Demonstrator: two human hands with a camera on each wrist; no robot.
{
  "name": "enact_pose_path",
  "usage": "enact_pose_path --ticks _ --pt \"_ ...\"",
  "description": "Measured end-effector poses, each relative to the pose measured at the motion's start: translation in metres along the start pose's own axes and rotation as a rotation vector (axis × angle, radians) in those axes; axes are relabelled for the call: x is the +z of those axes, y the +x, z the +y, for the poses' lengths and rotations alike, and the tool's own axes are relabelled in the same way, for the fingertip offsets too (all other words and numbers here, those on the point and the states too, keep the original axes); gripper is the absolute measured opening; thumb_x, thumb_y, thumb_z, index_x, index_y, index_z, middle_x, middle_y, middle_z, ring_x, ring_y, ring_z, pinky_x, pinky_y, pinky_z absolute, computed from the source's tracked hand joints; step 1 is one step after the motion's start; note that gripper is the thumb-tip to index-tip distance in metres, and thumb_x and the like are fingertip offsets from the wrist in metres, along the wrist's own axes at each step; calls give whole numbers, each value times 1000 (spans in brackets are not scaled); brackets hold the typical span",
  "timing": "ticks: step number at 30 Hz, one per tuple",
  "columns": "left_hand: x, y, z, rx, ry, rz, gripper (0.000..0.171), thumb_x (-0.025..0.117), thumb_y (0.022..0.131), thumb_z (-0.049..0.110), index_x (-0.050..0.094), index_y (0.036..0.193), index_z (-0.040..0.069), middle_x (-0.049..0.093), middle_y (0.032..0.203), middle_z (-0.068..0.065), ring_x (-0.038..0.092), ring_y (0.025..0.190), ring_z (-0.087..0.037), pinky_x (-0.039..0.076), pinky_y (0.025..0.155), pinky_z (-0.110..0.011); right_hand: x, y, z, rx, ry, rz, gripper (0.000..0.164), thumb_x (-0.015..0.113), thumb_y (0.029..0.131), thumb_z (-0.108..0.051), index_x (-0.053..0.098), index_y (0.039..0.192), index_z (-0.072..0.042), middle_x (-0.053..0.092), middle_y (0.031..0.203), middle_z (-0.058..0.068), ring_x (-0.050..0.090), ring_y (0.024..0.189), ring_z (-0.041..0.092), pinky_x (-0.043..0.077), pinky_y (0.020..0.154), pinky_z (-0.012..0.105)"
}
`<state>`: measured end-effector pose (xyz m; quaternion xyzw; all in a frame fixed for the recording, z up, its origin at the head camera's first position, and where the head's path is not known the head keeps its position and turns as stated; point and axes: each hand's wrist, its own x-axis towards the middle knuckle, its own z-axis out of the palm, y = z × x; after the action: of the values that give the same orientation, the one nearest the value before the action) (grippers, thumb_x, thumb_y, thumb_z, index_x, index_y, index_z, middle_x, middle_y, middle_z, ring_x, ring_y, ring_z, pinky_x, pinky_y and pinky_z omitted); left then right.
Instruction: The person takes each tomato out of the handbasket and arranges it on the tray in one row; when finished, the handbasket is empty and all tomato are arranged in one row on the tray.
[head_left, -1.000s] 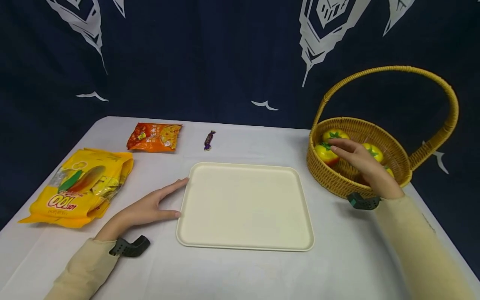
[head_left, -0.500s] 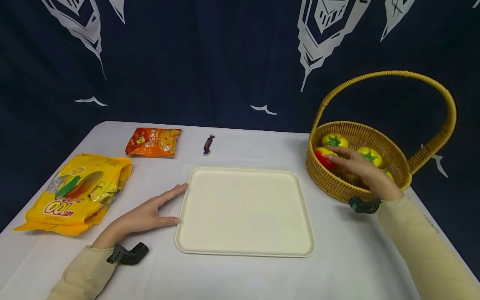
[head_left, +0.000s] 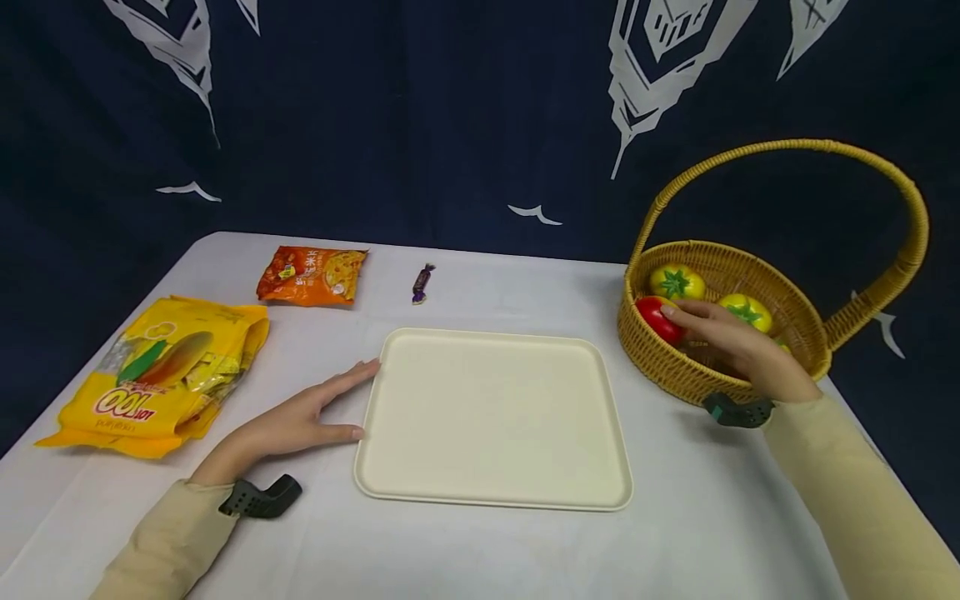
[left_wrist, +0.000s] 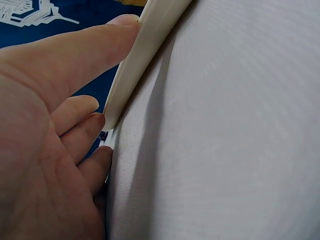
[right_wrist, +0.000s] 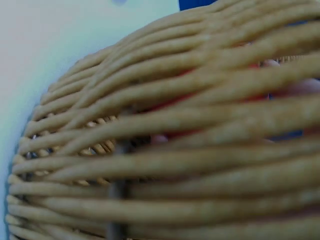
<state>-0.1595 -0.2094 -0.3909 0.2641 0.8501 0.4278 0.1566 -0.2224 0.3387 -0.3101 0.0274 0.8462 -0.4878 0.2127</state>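
Note:
In the head view my right hand [head_left: 738, 346] is inside the wicker basket [head_left: 651, 354], its fingers on a red and yellow tomato [head_left: 658, 320] by the left wall. Other yellow tomatoes [head_left: 677, 282] with green star-shaped tops lie around it. The right wrist view is mostly basket weave [right_wrist: 150, 167], with red showing through the gaps. My left hand [head_left: 288, 423] rests beside the cream tray [head_left: 495, 421], thumb and fingers spread straight. Seen from the left wrist, its thumb touches the tray's edge [left_wrist: 142, 52].
A large yellow snack bag [head_left: 161, 375] lies on the left of the white-covered table [head_left: 487, 550]. Farther back are an orange snack packet [head_left: 311, 277] and a small purple-wrapped candy [head_left: 422, 284]. The basket's tall handle [head_left: 780, 146] arches over its opening.
My right hand has closed in on the tomato by the basket's left wall. That tomato has turned, its red side now facing up and its green top hidden. My left hand keeps its place.

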Motion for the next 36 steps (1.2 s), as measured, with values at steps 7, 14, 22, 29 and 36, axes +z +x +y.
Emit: enact_pose_path --ticks 7,14,22,29,36 --pt "0 0 -3 10 14 4 80 72 82 34 29 148 20 19 153 -2 12 139 -25 14 108 -54 -3 0 3 -34 65 -41 74 43 99 -38 7 145 8 24 140 22 52 96 6 45 92 33" --pt "0 -2 -3 -1 27 -1 81 72 82 35 29 148 20 18 153 -2 12 139 -24 10 108 -56 -5 -10 -4 -57 287 20 68 49 98 -33 16 146 3 51 115 -4 57 92 5 50 85 31" --pt "-1 0 -1 -2 21 -4 82 73 82 34 28 149 20 17 154 -1 11 139 -23 12 108 -54 20 -34 -34 -347 771 101 27 54 95 -14 59 122 -17 51 127 -2 55 105 14 53 78 33" --pt "-2 0 0 -9 22 -8 83 73 82 34 27 149 20 16 154 -2 11 139 -23 12 108 -55 89 -21 -72 -451 808 -28 30 55 95 -12 54 124 -8 49 127 7 47 113 22 49 86 40" --pt "-2 1 0 10 30 -10 82 72 82 34 27 149 18 17 154 -1 11 139 -23 9 108 -54 169 18 -97 -355 536 -48 48 54 96 -15 39 138 0 43 131 12 44 114 26 45 93 42"
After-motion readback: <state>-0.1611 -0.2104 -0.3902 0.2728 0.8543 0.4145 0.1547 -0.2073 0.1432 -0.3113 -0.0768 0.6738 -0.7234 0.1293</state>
